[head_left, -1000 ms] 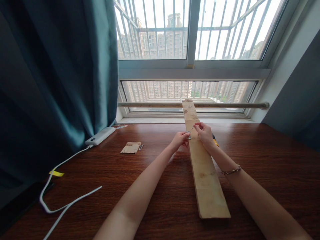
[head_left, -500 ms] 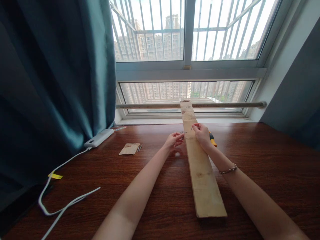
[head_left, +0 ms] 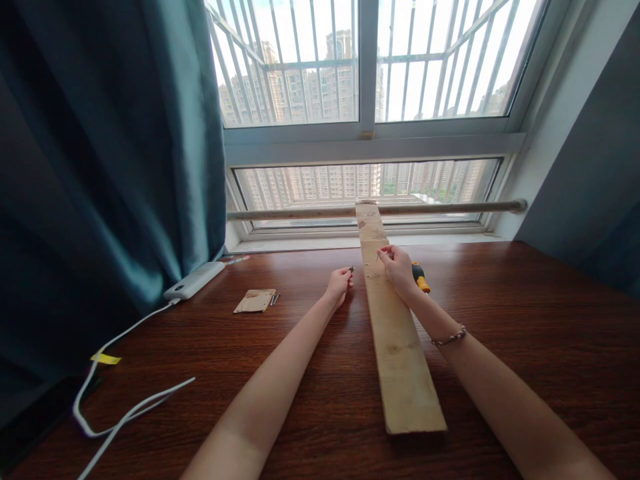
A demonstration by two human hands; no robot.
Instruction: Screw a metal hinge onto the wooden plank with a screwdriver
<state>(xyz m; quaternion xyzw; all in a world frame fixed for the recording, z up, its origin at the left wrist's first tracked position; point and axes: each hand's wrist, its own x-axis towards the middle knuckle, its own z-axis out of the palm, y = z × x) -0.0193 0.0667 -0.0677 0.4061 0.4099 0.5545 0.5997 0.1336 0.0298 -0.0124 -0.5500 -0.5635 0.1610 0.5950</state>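
A long pale wooden board lies lengthwise on the table, its far end reaching to the rail by the window. Over its far half, my right hand pinches a thin screw with its point toward the wood. Left of the board and apart from it, my left hand is closed on a small metal piece, too small to make out. Just right of the board lies a yellow and black screwdriver, partly hidden by my right hand and wrist.
To the left, a small square of wood lies beside a couple of loose screws. A white power bank with a white cable sits near the curtain. The window rail crosses behind the table.
My left hand has drawn slightly away from the board's edge with the small metal piece. My right hand keeps its pinch over the board. The whole view has shifted a little.
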